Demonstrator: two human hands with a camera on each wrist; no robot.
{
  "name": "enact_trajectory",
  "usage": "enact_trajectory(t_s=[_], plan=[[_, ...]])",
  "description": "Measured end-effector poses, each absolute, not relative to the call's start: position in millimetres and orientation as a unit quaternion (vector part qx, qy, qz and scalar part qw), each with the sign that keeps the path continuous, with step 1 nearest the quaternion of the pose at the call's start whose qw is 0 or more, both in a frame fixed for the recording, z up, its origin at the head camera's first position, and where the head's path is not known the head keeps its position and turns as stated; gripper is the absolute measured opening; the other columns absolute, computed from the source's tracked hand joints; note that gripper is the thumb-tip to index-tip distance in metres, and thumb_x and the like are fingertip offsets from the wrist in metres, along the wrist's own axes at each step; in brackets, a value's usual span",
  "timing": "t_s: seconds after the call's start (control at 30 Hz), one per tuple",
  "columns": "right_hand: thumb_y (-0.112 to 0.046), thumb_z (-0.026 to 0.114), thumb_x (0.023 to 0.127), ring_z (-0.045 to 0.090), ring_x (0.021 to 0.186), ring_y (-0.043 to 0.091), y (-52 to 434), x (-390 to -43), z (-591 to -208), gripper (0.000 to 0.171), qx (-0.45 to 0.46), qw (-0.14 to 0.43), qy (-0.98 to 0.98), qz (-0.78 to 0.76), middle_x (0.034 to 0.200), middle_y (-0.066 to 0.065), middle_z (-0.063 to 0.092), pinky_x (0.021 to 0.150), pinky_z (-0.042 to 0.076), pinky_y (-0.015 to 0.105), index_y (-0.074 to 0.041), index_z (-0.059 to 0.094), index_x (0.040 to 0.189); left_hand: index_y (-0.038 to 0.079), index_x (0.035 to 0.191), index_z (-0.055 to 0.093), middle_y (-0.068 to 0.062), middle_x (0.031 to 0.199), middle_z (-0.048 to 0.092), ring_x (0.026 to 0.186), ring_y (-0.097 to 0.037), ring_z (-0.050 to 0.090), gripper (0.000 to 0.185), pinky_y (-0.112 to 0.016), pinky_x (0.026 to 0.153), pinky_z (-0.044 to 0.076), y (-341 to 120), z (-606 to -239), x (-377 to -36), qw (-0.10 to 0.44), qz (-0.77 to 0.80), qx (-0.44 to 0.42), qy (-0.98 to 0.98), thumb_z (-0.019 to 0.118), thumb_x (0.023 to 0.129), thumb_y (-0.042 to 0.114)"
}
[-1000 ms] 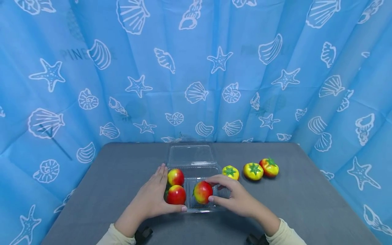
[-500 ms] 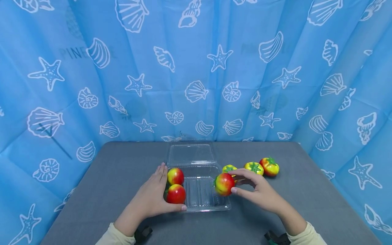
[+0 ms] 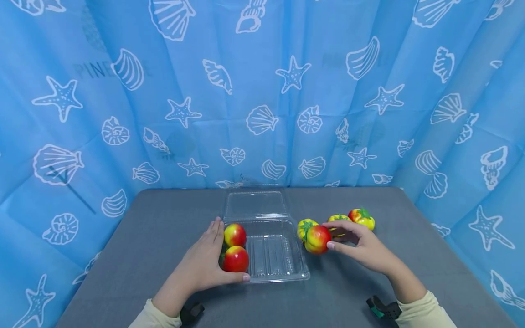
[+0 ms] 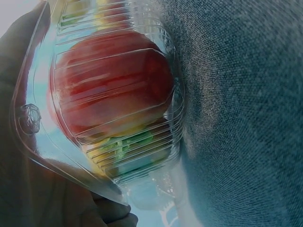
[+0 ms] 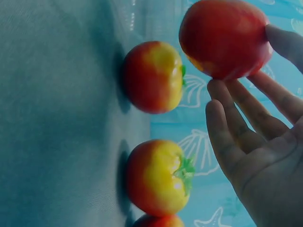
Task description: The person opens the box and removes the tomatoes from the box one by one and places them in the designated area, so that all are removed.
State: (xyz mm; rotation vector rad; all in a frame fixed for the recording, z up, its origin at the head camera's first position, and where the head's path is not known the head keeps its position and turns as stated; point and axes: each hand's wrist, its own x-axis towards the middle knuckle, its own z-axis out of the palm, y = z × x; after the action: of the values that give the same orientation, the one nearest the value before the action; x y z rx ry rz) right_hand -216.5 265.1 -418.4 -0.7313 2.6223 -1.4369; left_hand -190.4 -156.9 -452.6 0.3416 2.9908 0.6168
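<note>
Blue curtain (image 3: 262,91) with white shells and starfish hangs behind and beside the grey tabletop (image 3: 123,255). On the tabletop stands a clear plastic clamshell box (image 3: 272,257), its lid (image 3: 255,205) lying open at the back. The left hand (image 3: 201,266) rests against the left wall of the box with relaxed fingers, the thumb along the front edge; two red-yellow toy tomatoes (image 3: 235,259) lie in the left half. The right hand (image 3: 361,246) grips another toy tomato (image 3: 317,239) by the fingertips, just right of the box and low over the tabletop. Close behind it lie three more tomatoes (image 3: 362,217) in a row. The held tomato looks smooth, glossy and probably light, so it may slip; I think a grip across its widest part is the safest. The thin box probably bends easily.
</note>
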Motion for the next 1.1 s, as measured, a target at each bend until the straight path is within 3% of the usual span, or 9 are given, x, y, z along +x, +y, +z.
enact_trajectory(t_s=[0.2,0.53,0.87,1.1], plan=[[-0.017,0.074,0.100,0.071,0.113,0.013,267.5,-218.4,-422.4,0.040,-0.252,0.064,0.840,-0.476,0.136,0.016,0.068,0.095,0.060,0.022,-0.009,0.067,0.139,0.009,0.169,0.026,-0.011,0.179,0.017,0.164,-0.039,0.023,0.141,-0.069,0.111,0.049,-157.8,-453.6,-190.3,0.034,0.202,0.115,0.972,0.073,0.065,0.091],[-0.020,0.075,0.100,0.071,0.113,0.020,273.3,-225.2,-432.6,0.039,-0.241,0.099,0.846,-0.466,0.134,0.016,0.068,0.095,0.060,0.024,-0.010,0.067,0.138,0.008,0.169,0.026,-0.012,0.179,0.016,0.164,-0.039,0.023,0.141,-0.069,0.111,0.049,-157.8,-453.8,-190.2,0.034,0.201,0.113,0.972,0.073,0.065,0.092],[-0.012,0.070,0.103,0.073,0.115,0.020,277.0,-229.4,-437.0,0.035,-0.282,0.146,0.810,-0.493,0.132,0.026,0.066,0.094,0.061,0.024,0.000,0.064,0.135,0.008,0.169,0.025,-0.012,0.179,0.017,0.164,-0.039,0.024,0.143,-0.069,0.111,0.048,-157.3,-452.8,-190.0,0.033,0.199,0.111,0.973,0.073,0.064,0.092],[-0.012,0.070,0.102,0.073,0.115,0.020,277.1,-233.2,-442.4,0.035,-0.280,0.168,0.810,-0.487,0.131,0.021,0.070,0.093,0.062,0.026,0.002,0.064,0.134,0.007,0.169,0.026,-0.013,0.179,0.017,0.164,-0.039,0.023,0.142,-0.069,0.111,0.048,-157.4,-452.3,-190.3,0.031,0.197,0.114,0.973,0.073,0.065,0.091]])
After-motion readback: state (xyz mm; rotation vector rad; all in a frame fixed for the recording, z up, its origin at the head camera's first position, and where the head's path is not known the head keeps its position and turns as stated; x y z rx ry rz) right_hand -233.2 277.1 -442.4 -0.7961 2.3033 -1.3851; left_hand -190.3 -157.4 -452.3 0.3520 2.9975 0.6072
